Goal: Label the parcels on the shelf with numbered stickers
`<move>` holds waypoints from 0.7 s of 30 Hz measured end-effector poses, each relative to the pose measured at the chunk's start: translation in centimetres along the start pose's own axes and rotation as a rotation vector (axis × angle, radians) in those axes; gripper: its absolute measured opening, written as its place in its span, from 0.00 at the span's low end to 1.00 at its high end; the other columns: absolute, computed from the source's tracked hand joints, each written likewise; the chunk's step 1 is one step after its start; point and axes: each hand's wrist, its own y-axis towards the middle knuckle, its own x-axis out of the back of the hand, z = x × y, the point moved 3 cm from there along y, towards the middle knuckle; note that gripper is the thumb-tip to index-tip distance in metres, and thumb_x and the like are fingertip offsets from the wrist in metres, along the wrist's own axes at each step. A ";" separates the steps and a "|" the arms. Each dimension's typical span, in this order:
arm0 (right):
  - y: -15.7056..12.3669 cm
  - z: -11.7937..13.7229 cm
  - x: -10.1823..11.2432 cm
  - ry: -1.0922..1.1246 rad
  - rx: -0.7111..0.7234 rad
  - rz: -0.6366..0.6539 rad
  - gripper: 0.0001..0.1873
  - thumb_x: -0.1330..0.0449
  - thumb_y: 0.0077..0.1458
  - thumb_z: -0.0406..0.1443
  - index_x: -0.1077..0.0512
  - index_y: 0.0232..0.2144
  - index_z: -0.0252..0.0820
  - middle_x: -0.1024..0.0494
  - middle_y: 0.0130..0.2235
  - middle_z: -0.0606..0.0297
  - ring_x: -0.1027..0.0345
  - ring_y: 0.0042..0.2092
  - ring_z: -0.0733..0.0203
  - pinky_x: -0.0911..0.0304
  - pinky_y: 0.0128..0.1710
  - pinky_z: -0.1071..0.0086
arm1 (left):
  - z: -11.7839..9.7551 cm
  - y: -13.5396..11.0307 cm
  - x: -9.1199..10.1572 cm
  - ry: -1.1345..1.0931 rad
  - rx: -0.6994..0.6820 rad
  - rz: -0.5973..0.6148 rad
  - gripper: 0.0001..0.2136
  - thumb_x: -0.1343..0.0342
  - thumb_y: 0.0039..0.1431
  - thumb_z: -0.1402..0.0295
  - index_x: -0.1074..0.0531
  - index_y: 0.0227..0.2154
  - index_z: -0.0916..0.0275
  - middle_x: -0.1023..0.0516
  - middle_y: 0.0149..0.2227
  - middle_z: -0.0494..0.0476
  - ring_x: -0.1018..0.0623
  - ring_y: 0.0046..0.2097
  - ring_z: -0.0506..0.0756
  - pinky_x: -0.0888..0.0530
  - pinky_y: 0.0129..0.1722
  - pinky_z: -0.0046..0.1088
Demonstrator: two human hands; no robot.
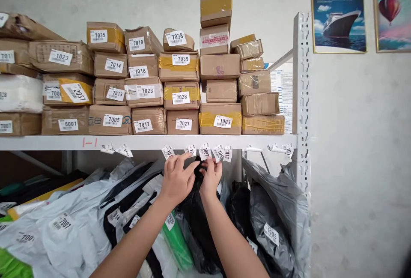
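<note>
A row of numbered white barcode labels hangs from the front edge of the white shelf beam [58, 142]. My right hand [210, 176] is raised under it, thumb and fingertips pinched at the lower edge of the label marked 1007 [204, 151]. To its left, my left hand [180, 177] has its fingers spread and bent, holding nothing that I can see. Its fingertips come close to two other labels, one at its upper left [167, 152] and one above it [190, 150]. Behind both hands hangs a black plastic parcel bag [201, 222], partly hidden by my arms.
Cardboard boxes [183, 126] with number labels are stacked on the upper shelf. Below lie plastic mailing bags, among them a white one [77, 209], a green one [178, 243] and a grey one [272, 222]. A perforated metal post [302, 98] stands at the right.
</note>
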 end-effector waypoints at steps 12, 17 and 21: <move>1.1 2.2 1.9 0.105 0.055 -0.086 0.20 0.37 0.53 0.50 0.37 0.34 0.42 0.35 0.29 0.73 0.39 0.28 0.70 0.42 0.23 0.78 | -1.6 -2.6 -0.1 -0.093 -0.013 -0.072 0.15 0.41 0.57 0.76 0.21 0.46 0.56 0.31 0.54 0.64 0.34 0.54 0.67 0.34 0.56 0.51; 1.3 2.5 2.1 0.132 0.006 -0.071 0.18 0.36 0.50 0.47 0.36 0.32 0.42 0.34 0.28 0.73 0.39 0.28 0.70 0.43 0.22 0.78 | -3.2 -4.7 0.3 -0.169 -0.013 -0.044 0.15 0.42 0.57 0.77 0.22 0.46 0.57 0.32 0.54 0.65 0.33 0.54 0.66 0.35 0.57 0.53; 0.3 2.6 4.0 0.154 0.007 -0.064 0.18 0.35 0.49 0.44 0.34 0.39 0.43 0.31 0.32 0.71 0.37 0.30 0.69 0.41 0.25 0.76 | -5.0 -10.8 1.4 -0.225 0.010 -0.008 0.18 0.44 0.58 0.79 0.23 0.48 0.55 0.33 0.53 0.65 0.32 0.54 0.65 0.35 0.55 0.49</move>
